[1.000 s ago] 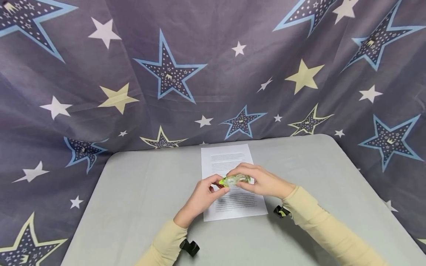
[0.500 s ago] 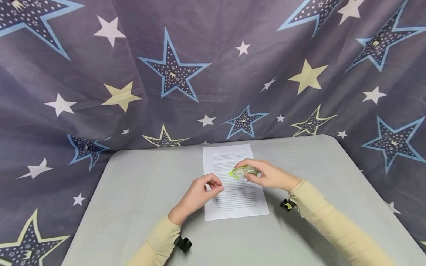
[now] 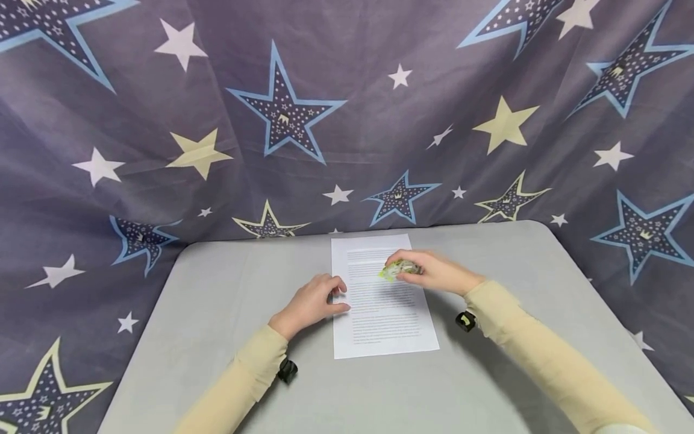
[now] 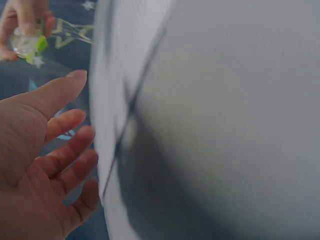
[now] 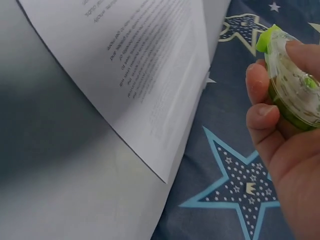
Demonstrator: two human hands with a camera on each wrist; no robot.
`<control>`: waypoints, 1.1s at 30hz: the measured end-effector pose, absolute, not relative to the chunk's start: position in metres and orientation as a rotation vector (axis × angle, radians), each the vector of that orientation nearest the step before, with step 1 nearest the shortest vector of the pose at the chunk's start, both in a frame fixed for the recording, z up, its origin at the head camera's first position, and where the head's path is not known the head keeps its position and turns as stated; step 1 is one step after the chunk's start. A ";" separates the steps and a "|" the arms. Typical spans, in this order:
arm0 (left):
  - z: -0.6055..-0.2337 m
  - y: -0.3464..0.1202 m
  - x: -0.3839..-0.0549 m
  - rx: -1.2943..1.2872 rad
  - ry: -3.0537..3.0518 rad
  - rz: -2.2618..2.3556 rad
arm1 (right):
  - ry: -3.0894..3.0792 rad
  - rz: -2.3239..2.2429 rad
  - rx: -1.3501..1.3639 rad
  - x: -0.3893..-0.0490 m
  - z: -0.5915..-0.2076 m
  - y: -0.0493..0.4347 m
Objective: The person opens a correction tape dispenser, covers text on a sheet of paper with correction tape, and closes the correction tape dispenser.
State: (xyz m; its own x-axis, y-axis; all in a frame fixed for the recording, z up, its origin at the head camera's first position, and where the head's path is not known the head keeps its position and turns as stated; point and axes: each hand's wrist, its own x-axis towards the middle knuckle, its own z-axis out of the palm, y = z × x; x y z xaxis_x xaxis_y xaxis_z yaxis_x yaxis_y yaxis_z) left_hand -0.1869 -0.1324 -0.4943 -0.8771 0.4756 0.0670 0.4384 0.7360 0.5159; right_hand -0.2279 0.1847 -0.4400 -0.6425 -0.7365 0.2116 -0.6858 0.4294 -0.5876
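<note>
A clear correction tape dispenser with a bright green tip (image 3: 397, 270) is in my right hand (image 3: 440, 274), above the upper part of the printed sheet (image 3: 382, 331). The right wrist view has this correction tape (image 5: 292, 82) pinched between thumb and fingers, its green end pointing away from the palm. My left hand (image 3: 310, 304) is at the sheet's left edge, fingers loosely bent and spread. Nothing lies between its thumb and fingers in the left wrist view, where the hand (image 4: 50, 155) is seen from the thumb side. Whether its fingertips touch the paper I cannot tell.
The sheet lies on a grey table (image 3: 244, 301), reaching close to its back edge. Behind and at both sides hangs a dark curtain (image 3: 347, 138) with a star pattern. A black wrist camera (image 3: 465, 321) is strapped below the right sleeve, another (image 3: 287, 370) below the left.
Both hands were at the correction tape; the left has let go and moved left to the paper's edge. The right has carried the correction tape up and rightward over the sheet.
</note>
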 end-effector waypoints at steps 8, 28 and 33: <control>-0.503 -0.131 -0.209 0.787 2.938 0.532 | 2.566 -0.913 -1.303 -0.244 -0.460 0.161; -0.505 -0.130 -0.224 0.691 2.760 0.389 | 2.514 -0.750 -1.435 -0.264 -0.483 0.112; -0.507 -0.130 -0.228 0.699 2.761 0.389 | 2.515 -0.728 -1.478 -0.268 -0.481 0.107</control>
State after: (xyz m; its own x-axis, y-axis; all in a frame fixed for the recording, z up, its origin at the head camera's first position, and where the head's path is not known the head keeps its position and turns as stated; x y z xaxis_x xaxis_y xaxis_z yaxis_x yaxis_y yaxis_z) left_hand -0.2283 -0.1304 -0.5073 -0.8483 0.4947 -0.1889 0.4233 0.8478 0.3194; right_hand -0.2677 0.1073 -0.4806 -0.5097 -0.8513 0.1244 -0.7860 0.4020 -0.4696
